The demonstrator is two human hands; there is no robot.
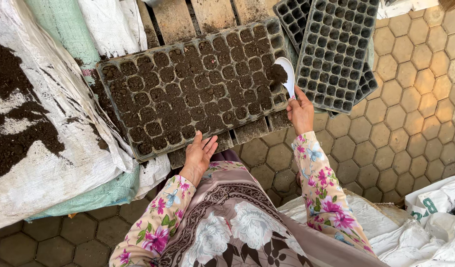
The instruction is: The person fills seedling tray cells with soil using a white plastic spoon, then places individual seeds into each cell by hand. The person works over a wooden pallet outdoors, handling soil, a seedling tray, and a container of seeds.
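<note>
A black seedling tray (193,89) with its many cells filled with dark soil lies on a wooden pallet (175,17). My right hand (300,112) holds a white spoon (287,74) carrying a heap of soil over the tray's right end. Fingers apart, my left hand (199,154) rests at the tray's near edge, holding nothing. Both arms wear floral sleeves.
Empty black cell trays (336,49) are stacked to the right of the filled one. White sacks (35,163) with loose dark soil (15,133) lie at the left. More white bags (435,217) sit at the lower right on hexagonal paving (410,123).
</note>
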